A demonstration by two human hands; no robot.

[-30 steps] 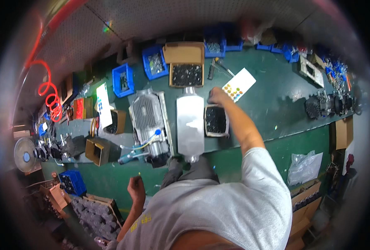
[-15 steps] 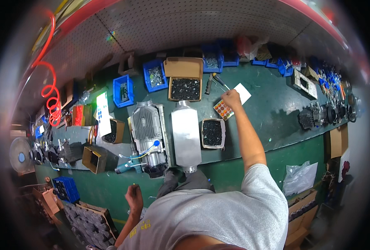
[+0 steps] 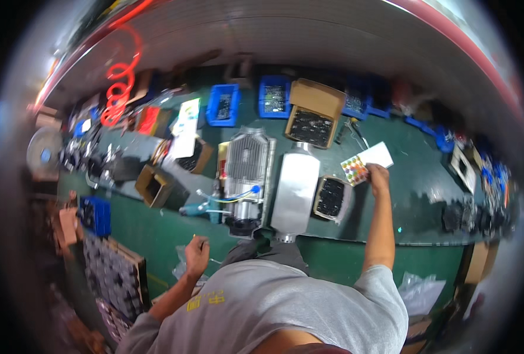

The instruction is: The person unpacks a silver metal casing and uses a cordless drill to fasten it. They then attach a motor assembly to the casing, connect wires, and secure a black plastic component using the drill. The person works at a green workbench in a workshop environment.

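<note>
**White sticker sheet [image 3: 375,156] touched by the right grip [image 3: 378,177], silver casing [image 3: 295,192] lying off to the left**

The sheet is laid flat on the green desk [image 3: 418,147], its long axis slanted from lower left to upper right. Its lower-left part is covered with coloured round stickers [image 3: 351,170]; the upper-right part is left blank. The sheet is met at its lower edge by the right grip, much the nearer of the 2. Whether those fingers are pinched together or held apart cannot be told.

The silver casing is set with its long axis pointing away from the body, its far end leaned slightly right. Between it and the right forearm, an open carton [image 3: 347,203] of small black parts [image 3: 331,197] is placed. The left grip [image 3: 197,252] is held curled short of the near edge, well apart from the sheet; a yellow speck is seen at its fingertips, but whether anything is clamped there cannot be told.

Yellow lettering [image 3: 206,301] is borne by the grey shirt [image 3: 315,289]. No brand or wording can be made out on the stickers or the casing.
</note>
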